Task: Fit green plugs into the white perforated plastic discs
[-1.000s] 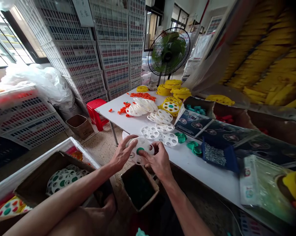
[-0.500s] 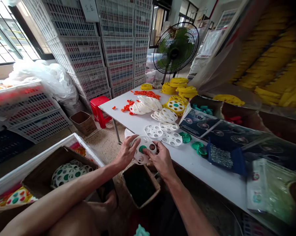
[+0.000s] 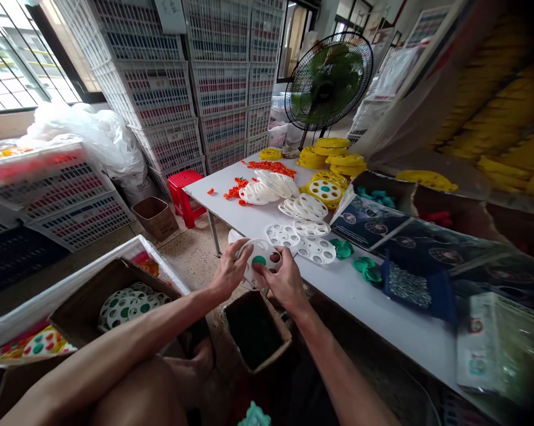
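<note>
Person seated at the table edge, white disc (image 3: 261,267) held up in front w/ both hands, just off the near corner of the white table (image 3: 360,296) and right above an open cardboard box (image 3: 253,334). Left hand (image 3: 228,273) wraps the disc's left rim, fingers (image 3: 244,251) slightly spread and curled over the top edge. Right hand (image 3: 286,281) grips the right side, thumb tip pressed on the face beside 1 green cap (image 3: 259,260) seated in a hole; other fingers go behind the rim, mostly hidden. Loose white discs (image 3: 315,251) lie on the table just past the hands, w/ spare green caps (image 3: 365,272) nearby. Carton (image 3: 129,305) w/ filled discs sits at left.
</note>
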The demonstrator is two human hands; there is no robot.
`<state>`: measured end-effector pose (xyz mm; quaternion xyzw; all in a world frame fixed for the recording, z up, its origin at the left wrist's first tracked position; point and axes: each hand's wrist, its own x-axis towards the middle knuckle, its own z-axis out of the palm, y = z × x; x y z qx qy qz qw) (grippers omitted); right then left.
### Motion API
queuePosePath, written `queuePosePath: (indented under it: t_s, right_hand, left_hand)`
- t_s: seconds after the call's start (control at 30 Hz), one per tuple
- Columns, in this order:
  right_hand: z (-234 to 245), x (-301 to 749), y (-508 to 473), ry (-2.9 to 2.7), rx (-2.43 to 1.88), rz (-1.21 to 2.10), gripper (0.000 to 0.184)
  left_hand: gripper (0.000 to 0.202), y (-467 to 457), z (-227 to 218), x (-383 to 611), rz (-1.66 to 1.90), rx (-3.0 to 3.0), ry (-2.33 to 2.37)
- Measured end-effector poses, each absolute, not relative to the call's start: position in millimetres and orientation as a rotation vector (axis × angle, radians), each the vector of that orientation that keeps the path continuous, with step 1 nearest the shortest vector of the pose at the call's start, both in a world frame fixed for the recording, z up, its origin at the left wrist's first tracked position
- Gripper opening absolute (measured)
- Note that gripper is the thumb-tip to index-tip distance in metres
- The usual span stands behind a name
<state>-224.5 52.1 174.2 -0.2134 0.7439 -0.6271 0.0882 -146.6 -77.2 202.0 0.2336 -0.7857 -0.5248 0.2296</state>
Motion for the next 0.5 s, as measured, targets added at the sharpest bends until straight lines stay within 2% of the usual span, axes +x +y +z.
queuePosePath:
  t_s: [0.23, 0.37, 0.5]
  right_hand:
    - [181.2, -232.8, 66.0, 1.520, -0.560, -2.009, 0.048]
    - [179.5, -234.0, 68.3, 1.400, -0.306, -2.169, 0.048]
    - [185.1, -230.4, 64.2, 1.443, -0.140, -2.325, 0.051]
  left_hand:
    - [0.053, -84.5, 201.1, -143.9, -2.013, 0.591, -1.886]
    - [0.055, -86.8, 200.0, -147.3, -2.253, 0.633, -1.653]
    - [0.054, -90.7, 188.2, -152.5, -2.277, 0.671, -1.524]
